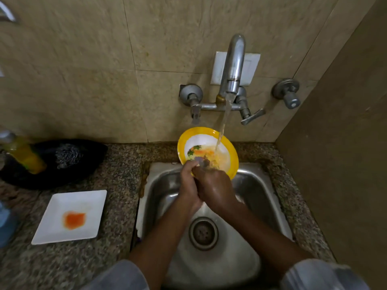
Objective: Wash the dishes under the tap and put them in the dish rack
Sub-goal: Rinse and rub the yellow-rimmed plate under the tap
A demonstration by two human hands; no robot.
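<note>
While the water (223, 124) runs from the wall tap (234, 65), it lands right on the face of a round plate with a yellow rim (206, 148), which is tilted up over the back edge of the steel sink (258, 191). The plate has some flower print and orange smears on the white middle. Both hands are pressed close together at the plate's lower edge: the left hand (189, 186) is closed around that rim from the left, and the right hand (213, 188) sits just beside it, touching it, with the fingers on the plate's face. Honestly can't tell if the right one is gripping the plate or just rubbing it, it's blurry there. The drain (203, 233) is bare below the forearms. Over on the speckled stone desk (117, 227) to the left of the sink there's a square white plate (83, 203) lying flat with an orange blob in the middle, well apart from the sink. Behind it is a black bowl (88, 160) with a steel scrubber (68, 154) in it and a yellow bottle (25, 154) leaning across its left side.
</note>
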